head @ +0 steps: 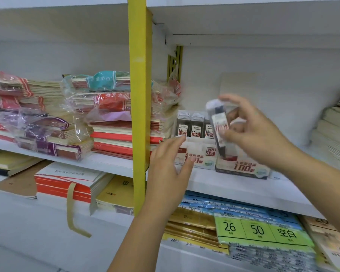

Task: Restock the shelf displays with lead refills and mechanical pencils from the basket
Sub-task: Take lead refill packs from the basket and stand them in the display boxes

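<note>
Grip, right hand [251, 132]: thumb and fingers pinch a lead refill case [219, 126], centre right of the frame.
Grip, left hand [169, 165]: holds nothing; fingers straight and close together, tips at the front of the left display box [201, 157]. Contact cannot be confirmed.
Lead refill case: in the air, tilted, white cap uppermost, motion-blurred. Its lower end is at the opening of the right display box [241, 167]; whether it touches cannot be told.
Right display box: stands on the white shelf [224, 186], right of centre, front printed "100".
Left display box: just beside it on the left, marked "HB 0.5".
Stocked refill cases [195, 124]: a row of dark cases standing upright at the rear of the left display box.
Yellow upright [139, 95]: runs down the centre of the frame.
Notebook stacks [47, 118]: left of the frame, several in clear plastic wrap.
Paper packs [263, 230]: lower right, one level down, green label reading "26" and "50".
</note>
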The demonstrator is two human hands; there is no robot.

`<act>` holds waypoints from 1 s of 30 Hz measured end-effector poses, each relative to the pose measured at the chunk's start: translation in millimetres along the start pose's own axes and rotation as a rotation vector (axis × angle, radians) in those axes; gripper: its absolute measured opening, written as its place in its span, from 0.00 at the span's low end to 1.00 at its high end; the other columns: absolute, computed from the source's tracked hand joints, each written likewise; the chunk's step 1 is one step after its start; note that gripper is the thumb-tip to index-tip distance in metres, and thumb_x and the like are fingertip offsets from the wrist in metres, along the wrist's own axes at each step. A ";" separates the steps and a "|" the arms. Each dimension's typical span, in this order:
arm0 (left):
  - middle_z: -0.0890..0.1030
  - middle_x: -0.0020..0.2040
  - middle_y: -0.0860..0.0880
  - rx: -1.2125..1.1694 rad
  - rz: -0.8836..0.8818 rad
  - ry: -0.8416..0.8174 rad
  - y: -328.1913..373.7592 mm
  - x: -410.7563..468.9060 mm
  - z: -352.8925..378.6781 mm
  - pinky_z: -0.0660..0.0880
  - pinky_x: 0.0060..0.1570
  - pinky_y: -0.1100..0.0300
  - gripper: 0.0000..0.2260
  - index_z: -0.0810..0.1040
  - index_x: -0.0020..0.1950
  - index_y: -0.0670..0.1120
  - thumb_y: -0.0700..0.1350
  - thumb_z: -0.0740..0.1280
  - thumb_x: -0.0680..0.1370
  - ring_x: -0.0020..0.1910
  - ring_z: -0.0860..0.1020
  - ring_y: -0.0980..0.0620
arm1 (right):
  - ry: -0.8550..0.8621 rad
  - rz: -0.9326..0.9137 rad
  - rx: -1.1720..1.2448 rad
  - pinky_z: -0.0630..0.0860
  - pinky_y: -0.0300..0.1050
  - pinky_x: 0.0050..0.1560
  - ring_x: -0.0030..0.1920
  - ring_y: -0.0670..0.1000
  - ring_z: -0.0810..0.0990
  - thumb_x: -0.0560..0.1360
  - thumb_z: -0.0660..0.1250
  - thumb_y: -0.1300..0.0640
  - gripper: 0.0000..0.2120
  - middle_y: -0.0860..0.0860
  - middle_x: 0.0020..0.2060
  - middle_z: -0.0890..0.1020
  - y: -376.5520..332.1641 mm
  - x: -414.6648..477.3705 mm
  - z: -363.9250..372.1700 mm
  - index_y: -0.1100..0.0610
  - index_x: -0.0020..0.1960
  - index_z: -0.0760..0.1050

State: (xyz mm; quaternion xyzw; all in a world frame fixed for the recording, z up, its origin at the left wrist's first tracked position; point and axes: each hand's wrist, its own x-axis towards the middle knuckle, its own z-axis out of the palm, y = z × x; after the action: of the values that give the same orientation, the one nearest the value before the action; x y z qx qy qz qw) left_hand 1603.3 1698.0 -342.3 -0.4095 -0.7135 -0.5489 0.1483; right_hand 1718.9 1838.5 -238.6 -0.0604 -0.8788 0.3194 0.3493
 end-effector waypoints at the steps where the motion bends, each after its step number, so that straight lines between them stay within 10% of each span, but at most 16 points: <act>1: 0.67 0.75 0.59 0.091 0.052 -0.011 -3.0 1.4 1.6 0.55 0.74 0.65 0.23 0.67 0.76 0.56 0.51 0.66 0.81 0.74 0.58 0.61 | 0.083 -0.012 0.029 0.76 0.33 0.31 0.39 0.41 0.83 0.74 0.70 0.64 0.30 0.46 0.46 0.79 -0.7 10.3 -3.0 0.32 0.60 0.66; 5: 0.53 0.81 0.59 0.231 0.121 -0.097 -14.7 1.5 11.6 0.35 0.69 0.74 0.28 0.58 0.81 0.55 0.54 0.63 0.82 0.75 0.42 0.68 | 0.230 -0.103 -0.113 0.73 0.29 0.36 0.39 0.38 0.79 0.74 0.70 0.61 0.22 0.46 0.42 0.81 2.8 41.7 -3.6 0.40 0.52 0.62; 15: 0.52 0.81 0.62 0.191 0.128 -0.088 -23.7 0.4 14.7 0.40 0.70 0.71 0.28 0.56 0.81 0.55 0.54 0.62 0.82 0.74 0.40 0.71 | 0.056 0.056 -0.531 0.66 0.37 0.37 0.46 0.43 0.74 0.74 0.70 0.55 0.14 0.48 0.48 0.78 41.4 65.6 11.7 0.44 0.53 0.67; 19: 0.52 0.81 0.62 0.183 0.125 -0.099 -23.2 -0.2 13.2 0.41 0.71 0.70 0.29 0.56 0.81 0.55 0.54 0.63 0.82 0.77 0.43 0.68 | 0.114 0.051 -0.787 0.64 0.46 0.53 0.60 0.52 0.66 0.76 0.68 0.47 0.08 0.50 0.54 0.75 47.7 67.8 10.5 0.48 0.54 0.78; 25: 0.53 0.81 0.61 0.173 0.119 -0.102 -16.7 -4.8 9.5 0.44 0.73 0.66 0.27 0.59 0.80 0.55 0.53 0.64 0.82 0.79 0.46 0.63 | 0.148 -0.006 -0.663 0.59 0.42 0.56 0.60 0.48 0.63 0.79 0.62 0.49 0.15 0.48 0.55 0.74 32.8 42.3 -1.9 0.47 0.65 0.75; 30: 0.74 0.69 0.54 0.143 0.172 -0.008 5.5 -42.1 8.7 0.54 0.68 0.75 0.18 0.76 0.69 0.51 0.49 0.65 0.80 0.69 0.65 0.59 | 0.191 -0.110 -0.301 0.68 0.31 0.45 0.46 0.40 0.73 0.77 0.64 0.56 0.07 0.39 0.45 0.78 16.2 -48.7 -6.3 0.46 0.51 0.78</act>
State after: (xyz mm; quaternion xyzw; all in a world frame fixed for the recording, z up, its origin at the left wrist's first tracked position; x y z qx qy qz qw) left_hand 1635.6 1688.5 -369.6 -0.4598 -0.7136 -0.4803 0.2208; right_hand 1757.5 1838.5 -272.9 -0.0937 -0.8815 0.1577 0.4351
